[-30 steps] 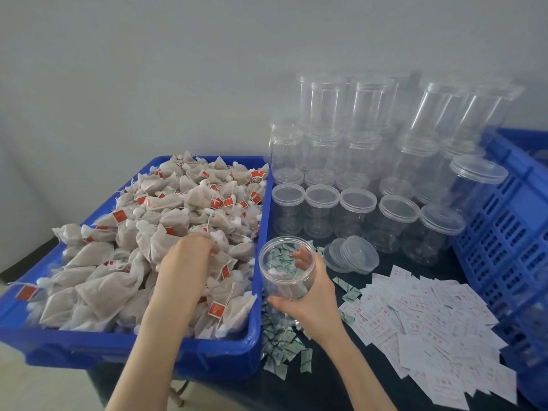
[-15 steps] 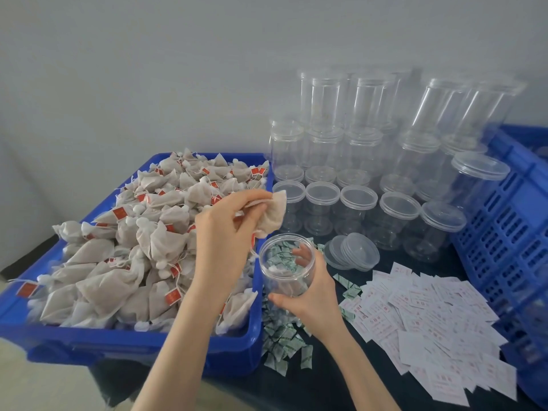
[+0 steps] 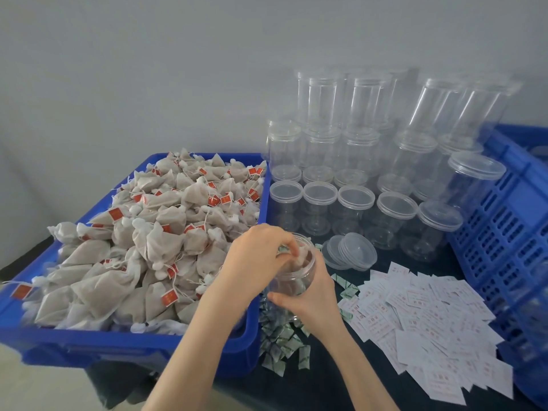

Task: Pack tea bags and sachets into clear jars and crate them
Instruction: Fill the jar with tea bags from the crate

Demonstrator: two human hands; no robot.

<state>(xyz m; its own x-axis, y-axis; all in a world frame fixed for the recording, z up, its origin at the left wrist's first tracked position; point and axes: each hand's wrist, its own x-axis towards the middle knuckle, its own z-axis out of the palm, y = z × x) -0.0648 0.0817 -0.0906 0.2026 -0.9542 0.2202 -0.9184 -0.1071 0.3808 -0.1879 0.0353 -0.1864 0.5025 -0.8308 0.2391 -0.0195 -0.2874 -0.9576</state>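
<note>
My left hand [image 3: 261,256] has its fingers curled over the mouth of the open jar [image 3: 292,277], pinching a tea bag [image 3: 302,259] partly inside; my right hand [image 3: 311,295] wraps the jar wall just below, axis near upright; bag goes straight down from my left fingertips; refill source, the blue bin [image 3: 124,345] of bags, lies just left, nearer my left hand; loose lids [image 3: 350,253] just right.

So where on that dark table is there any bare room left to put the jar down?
One bare dark patch: between the loose lids, the capped jars and the white slips. Elsewhere crowded: green sachets by the tea-bag bin.
</note>
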